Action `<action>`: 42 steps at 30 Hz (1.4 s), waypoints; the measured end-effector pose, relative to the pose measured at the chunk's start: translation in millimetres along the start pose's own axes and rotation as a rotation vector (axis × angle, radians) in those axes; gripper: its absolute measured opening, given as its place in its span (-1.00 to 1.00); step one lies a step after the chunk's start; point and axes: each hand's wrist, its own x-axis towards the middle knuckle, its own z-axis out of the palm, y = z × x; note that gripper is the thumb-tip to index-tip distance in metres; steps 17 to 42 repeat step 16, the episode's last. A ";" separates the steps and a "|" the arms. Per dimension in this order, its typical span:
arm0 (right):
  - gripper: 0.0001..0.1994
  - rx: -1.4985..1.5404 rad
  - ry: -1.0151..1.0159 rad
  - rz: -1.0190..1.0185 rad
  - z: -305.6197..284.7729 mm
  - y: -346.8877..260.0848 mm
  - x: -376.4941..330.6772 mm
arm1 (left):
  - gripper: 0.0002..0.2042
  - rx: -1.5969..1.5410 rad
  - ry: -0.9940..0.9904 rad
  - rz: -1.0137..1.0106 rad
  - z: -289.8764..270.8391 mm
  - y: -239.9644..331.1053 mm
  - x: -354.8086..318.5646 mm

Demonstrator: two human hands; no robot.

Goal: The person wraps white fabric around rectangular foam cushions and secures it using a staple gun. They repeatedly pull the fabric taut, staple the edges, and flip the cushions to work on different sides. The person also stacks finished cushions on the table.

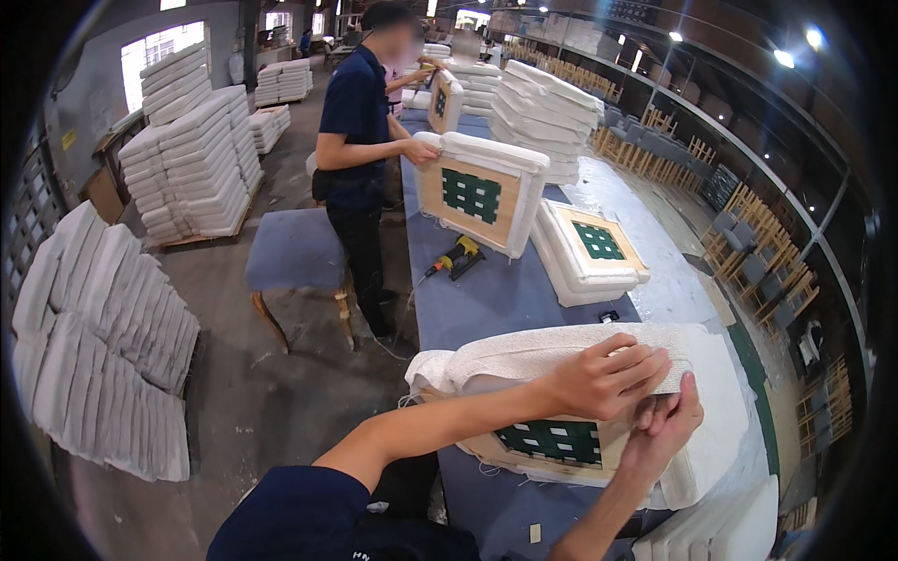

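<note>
In front of me a padded chair seat stands tilted on its side on the blue table, its wooden frame and green woven webbing facing me. White textured fabric wraps over its top edge. My left hand reaches across the seat, its fingers closed on the fabric near the far right corner. Just below it, my right hand pinches the same fabric edge between thumb and fingers. Part of the corner is hidden behind my hands.
A yellow and black staple gun lies on the blue table. Beyond it a co-worker holds another seat. Finished-looking seats are piled at the right. A blue stool and white stacks stand left.
</note>
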 end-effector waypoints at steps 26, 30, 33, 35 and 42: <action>-0.50 -0.041 -0.228 -0.139 -19.0 7.0 -22.1 | -0.71 -0.038 -0.061 0.051 -20.1 7.5 10.7; -0.50 -0.041 -0.228 -0.139 -19.0 7.0 -22.1 | -0.71 -0.038 -0.061 0.051 -20.1 7.5 10.7; -0.50 -0.041 -0.228 -0.139 -19.0 7.0 -22.1 | -0.71 -0.038 -0.061 0.051 -20.1 7.5 10.7; -0.50 -0.041 -0.228 -0.139 -19.0 7.0 -22.1 | -0.71 -0.038 -0.061 0.051 -20.1 7.5 10.7; -0.50 -0.041 -0.228 -0.139 -19.0 7.0 -22.1 | -0.71 -0.038 -0.061 0.051 -20.1 7.5 10.7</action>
